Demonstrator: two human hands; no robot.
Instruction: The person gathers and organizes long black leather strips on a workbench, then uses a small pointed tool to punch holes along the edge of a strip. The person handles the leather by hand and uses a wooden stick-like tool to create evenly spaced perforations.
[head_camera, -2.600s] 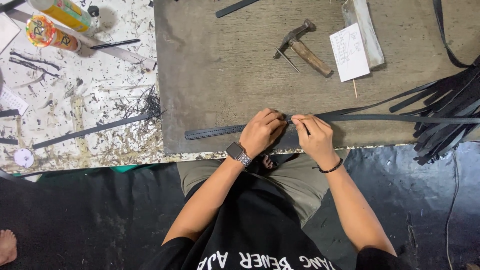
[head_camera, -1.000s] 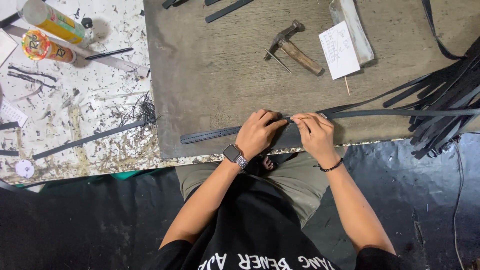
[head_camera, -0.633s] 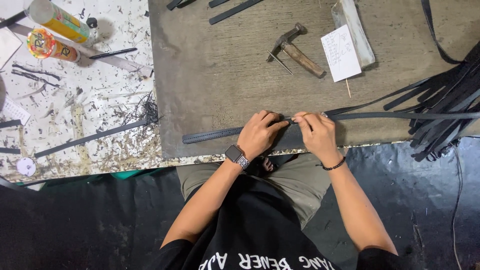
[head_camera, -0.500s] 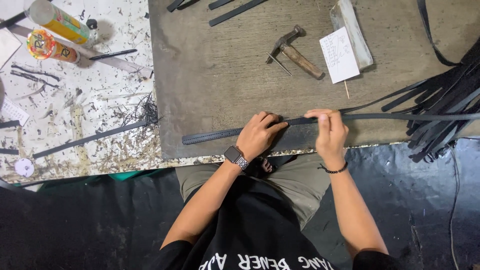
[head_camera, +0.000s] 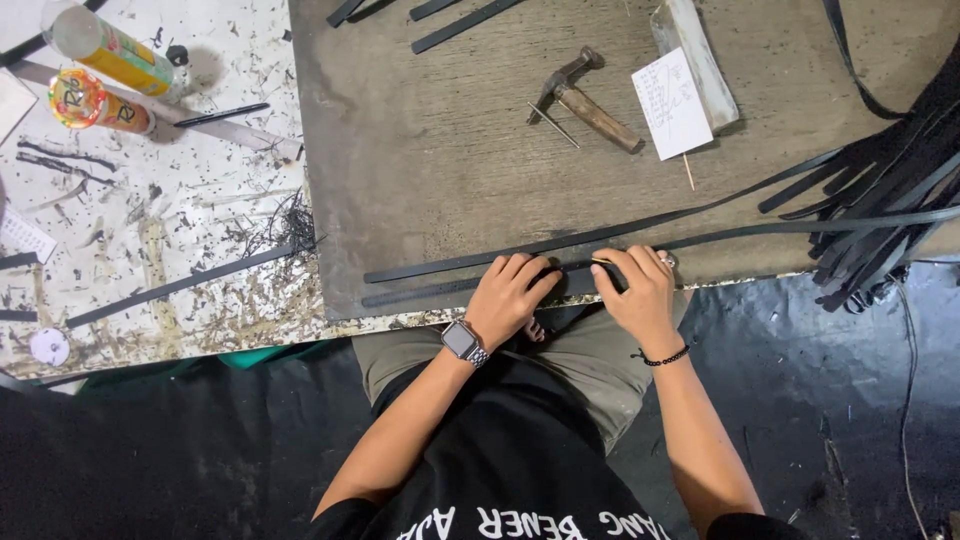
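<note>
A long black strip (head_camera: 740, 232) lies along the near edge of a brown work board (head_camera: 430, 170). A second black strip (head_camera: 470, 258) runs just behind it. My left hand (head_camera: 510, 295), with a wristwatch, presses down on the near strip with curled fingers. My right hand (head_camera: 640, 288), with a bead bracelet, grips the same strip right beside it. A thin pale sliver shows at the right fingertips. The strip between the two hands is hidden by fingers.
A hammer (head_camera: 590, 100), a paper note (head_camera: 672, 103) on a pale block (head_camera: 695, 40) and more strips lie on the board's far side. A heap of black strips (head_camera: 890, 190) fills the right. Two cans (head_camera: 100, 55) and a pen (head_camera: 220, 115) sit on the speckled white surface.
My right hand slid a little right along the strip, then came back close beside my left hand. The left hand stayed in place.
</note>
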